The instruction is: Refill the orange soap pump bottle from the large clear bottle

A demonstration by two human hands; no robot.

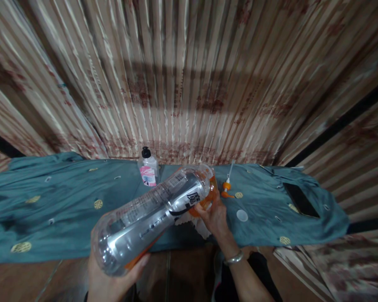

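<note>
A large clear plastic bottle with a silver label lies tilted across the middle, its base low on the left and its neck high on the right. My left hand is wrapped round the base end. At the neck end, my right hand grips an orange see-through bottle, partly hidden behind the large one. Whether the two mouths touch I cannot tell. Just right of that hand, an orange pump dispenser head with its tube rests on the cloth. A crumpled white tissue lies beneath my right hand.
A small clear bottle with a black cap and pink label stands at the back. On the green patterned cloth are a round white disc and a black phone farther right. Striped curtains hang behind and at the sides.
</note>
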